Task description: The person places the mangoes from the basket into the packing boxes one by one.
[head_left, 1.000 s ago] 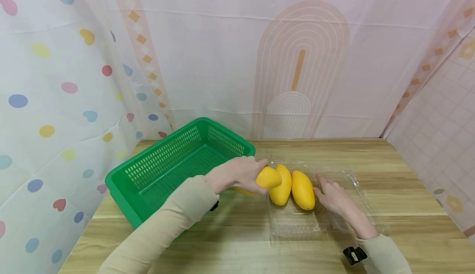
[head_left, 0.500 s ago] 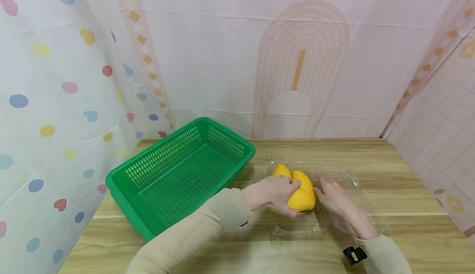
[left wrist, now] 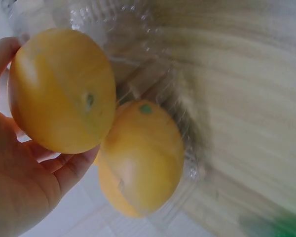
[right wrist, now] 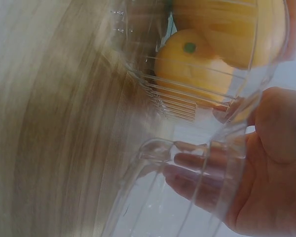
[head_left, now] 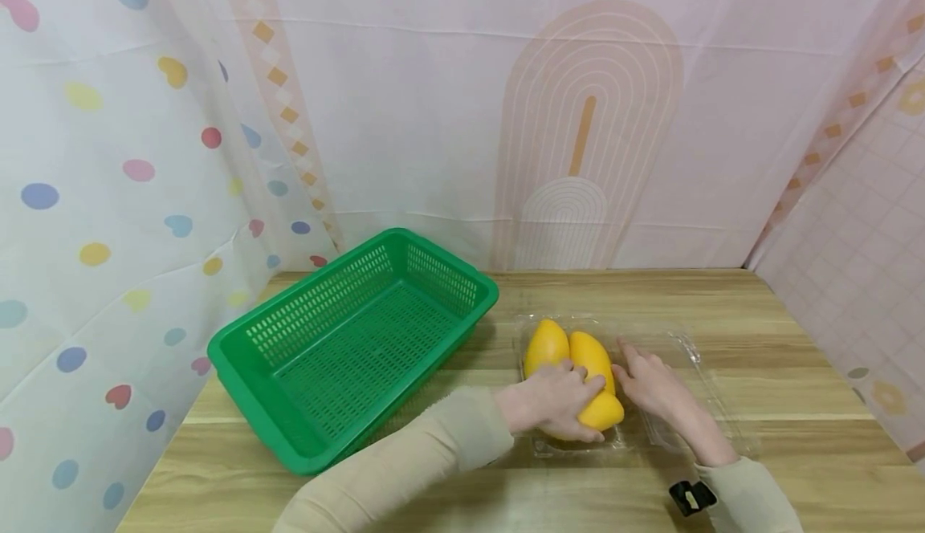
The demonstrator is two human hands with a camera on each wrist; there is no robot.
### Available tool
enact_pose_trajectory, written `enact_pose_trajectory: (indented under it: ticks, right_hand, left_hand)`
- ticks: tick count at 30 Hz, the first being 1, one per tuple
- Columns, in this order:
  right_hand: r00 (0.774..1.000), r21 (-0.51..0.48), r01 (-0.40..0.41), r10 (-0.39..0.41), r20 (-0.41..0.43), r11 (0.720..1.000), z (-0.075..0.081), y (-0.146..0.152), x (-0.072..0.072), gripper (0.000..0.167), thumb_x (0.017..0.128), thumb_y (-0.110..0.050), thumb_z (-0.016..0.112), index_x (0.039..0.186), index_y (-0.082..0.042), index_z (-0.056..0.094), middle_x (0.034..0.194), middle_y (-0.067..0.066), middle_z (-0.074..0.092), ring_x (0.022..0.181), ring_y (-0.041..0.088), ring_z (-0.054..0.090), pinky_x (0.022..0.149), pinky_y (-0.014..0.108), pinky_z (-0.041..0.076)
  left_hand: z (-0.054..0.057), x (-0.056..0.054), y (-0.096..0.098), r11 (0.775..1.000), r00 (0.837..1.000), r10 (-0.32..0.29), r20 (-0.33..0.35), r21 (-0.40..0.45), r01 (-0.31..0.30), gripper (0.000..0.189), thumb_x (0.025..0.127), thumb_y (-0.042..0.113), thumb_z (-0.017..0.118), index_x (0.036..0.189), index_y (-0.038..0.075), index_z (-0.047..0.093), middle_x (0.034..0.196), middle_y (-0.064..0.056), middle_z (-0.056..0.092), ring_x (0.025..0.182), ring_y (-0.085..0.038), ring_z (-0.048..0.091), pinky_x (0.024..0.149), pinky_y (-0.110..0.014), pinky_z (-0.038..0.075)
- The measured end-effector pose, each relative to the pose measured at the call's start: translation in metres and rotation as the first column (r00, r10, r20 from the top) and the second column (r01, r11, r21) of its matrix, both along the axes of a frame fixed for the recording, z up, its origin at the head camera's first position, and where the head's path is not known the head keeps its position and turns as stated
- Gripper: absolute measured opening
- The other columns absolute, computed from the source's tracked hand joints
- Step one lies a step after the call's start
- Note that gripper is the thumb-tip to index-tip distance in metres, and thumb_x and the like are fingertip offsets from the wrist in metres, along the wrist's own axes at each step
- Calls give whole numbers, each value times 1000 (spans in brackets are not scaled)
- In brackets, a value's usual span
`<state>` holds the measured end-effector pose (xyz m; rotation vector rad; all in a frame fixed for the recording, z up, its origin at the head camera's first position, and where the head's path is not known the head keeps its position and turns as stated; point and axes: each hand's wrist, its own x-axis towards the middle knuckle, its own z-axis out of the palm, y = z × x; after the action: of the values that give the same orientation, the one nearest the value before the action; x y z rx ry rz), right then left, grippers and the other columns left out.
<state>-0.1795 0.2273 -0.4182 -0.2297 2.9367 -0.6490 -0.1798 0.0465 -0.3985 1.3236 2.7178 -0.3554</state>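
My left hand [head_left: 556,399] grips a yellow mango [head_left: 601,412], fingers and thumb round its sides, low over the front part of a clear plastic clamshell box [head_left: 543,447]. Behind it, two more mangoes, one left [head_left: 546,343] and one right [head_left: 591,352], lie side by side in the box. The left wrist view shows the held mango [left wrist: 61,91] close to a mango in the box [left wrist: 144,160]. My right hand [head_left: 656,392] rests at the fold between box and lid [head_left: 690,350], fingers fairly straight and seen through the plastic in the right wrist view.
A green slotted plastic basket [head_left: 289,459] stands to the left, with no fruit visible in it. The wood-grain table [head_left: 809,404] reaches back to patterned cloth hangings [head_left: 433,115].
The left hand has carried its mango from beside the basket rightward and toward the front of the box, uncovering the left mango. My right hand has stayed in place.
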Motion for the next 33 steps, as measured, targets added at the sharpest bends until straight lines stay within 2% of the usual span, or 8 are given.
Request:
enact_pose_trajectory:
  ticks: [5, 13, 18, 20, 22, 26, 30, 33]
  right_hand:
    - [1000, -2, -1, 1, 3, 1000, 1, -1, 0, 55, 98, -17, 45, 142, 12, 29, 138, 37, 40, 122, 52, 46, 94, 61, 42]
    - [1000, -12, -3, 3, 4, 1000, 2, -1, 1, 56, 99, -18, 45, 142, 13, 29, 139, 37, 40, 123, 52, 44, 95, 62, 41]
    - [1000, -23, -7, 8, 3, 1000, 2, 0, 2, 55, 99, -18, 45, 141, 14, 29, 138, 37, 40, 123, 52, 44, 95, 62, 41]
    - [1000, -31, -7, 7, 0, 999, 1, 2, 1, 55, 99, -19, 45, 141, 13, 30, 138, 37, 41, 123, 51, 45, 95, 61, 42]
    - [1000, -42, 0, 0, -11, 999, 0, 4, 0, 54, 100, -20, 44, 141, 12, 31, 135, 36, 45, 119, 50, 50, 93, 59, 44]
    - [999, -48, 23, -25, -47, 999, -1, 11, -2, 52, 100, -21, 44, 139, 11, 36, 125, 35, 55, 105, 45, 60, 85, 56, 49]
    - [992, -27, 41, -44, -119, 999, -4, 22, -4, 49, 99, -19, 46, 134, 15, 41, 122, 37, 55, 104, 48, 59, 86, 58, 48]
    - [987, -11, 59, -60, -151, 998, -6, 34, -6, 47, 98, -17, 46, 131, 17, 42, 127, 39, 49, 114, 54, 50, 93, 62, 42]
  left_hand:
    - [-8, 4, 0, 1000, 1000, -16, -5, 14, 16, 67, 83, 71, 49, 133, 28, 43, 120, 1, 58, 105, -14, 56, 77, -24, 52]
    - [-19, 4, -5, 996, 999, -48, 15, 71, 46, 69, 87, 70, 43, 141, 27, 41, 127, -2, 56, 109, -15, 55, 91, -24, 47]
    - [-24, 3, -12, 977, 998, -30, 53, 210, 18, 58, 92, 63, 41, 132, 23, 53, 122, -2, 58, 104, -13, 58, 85, -23, 50]
    - [-25, 1, -17, 950, 999, -24, 29, 312, 14, 49, 95, 56, 43, 122, 20, 61, 113, 0, 62, 95, -10, 59, 77, -19, 50]
    - [-25, -2, -22, 910, 1000, -2, -9, 416, 6, 37, 97, 46, 47, 110, 17, 66, 103, 3, 64, 87, -8, 59, 70, -16, 48]
    - [-26, -7, -34, 819, 991, 112, -69, 572, -52, 18, 95, 28, 56, 98, 15, 68, 93, 3, 66, 82, -10, 57, 65, -14, 45]
    - [-28, -12, -45, 714, 967, 252, -39, 682, -158, 9, 91, 17, 60, 92, 12, 68, 87, 0, 65, 77, -13, 57, 63, -17, 45]
    - [-30, -13, -52, 640, 940, 341, 23, 726, -250, 6, 89, 14, 62, 89, 10, 66, 85, -3, 64, 75, -16, 57, 60, -19, 44]
